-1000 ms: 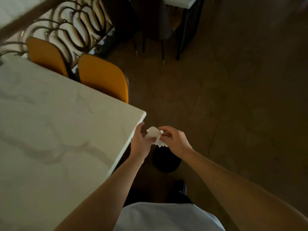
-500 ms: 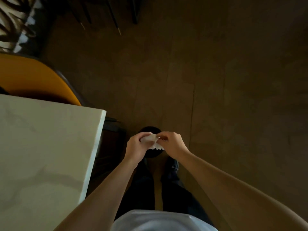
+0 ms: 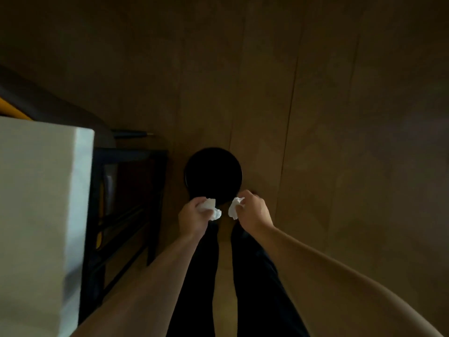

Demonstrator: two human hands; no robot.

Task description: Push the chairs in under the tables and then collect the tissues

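Observation:
My left hand (image 3: 193,217) grips a crumpled white tissue (image 3: 211,210), and my right hand (image 3: 254,211) grips a second crumpled white tissue (image 3: 234,209). Both hands hover side by side, a small gap between them, just above the near rim of a round black bin (image 3: 213,175) that stands on the floor. The bin's inside is dark and I cannot see its contents. A sliver of an orange chair (image 3: 13,110) shows behind the white marble table (image 3: 36,215) at the left.
The table's black metal frame (image 3: 126,203) reaches down to the floor just left of the bin. My dark-trousered legs (image 3: 255,276) stand right behind the bin. Brown wooden floor (image 3: 340,117) spreads ahead and to the right.
My view has tilted down over the bin. The hands, which held the tissue together, have parted, each now with a piece of tissue. The orange chairs have slid out of view.

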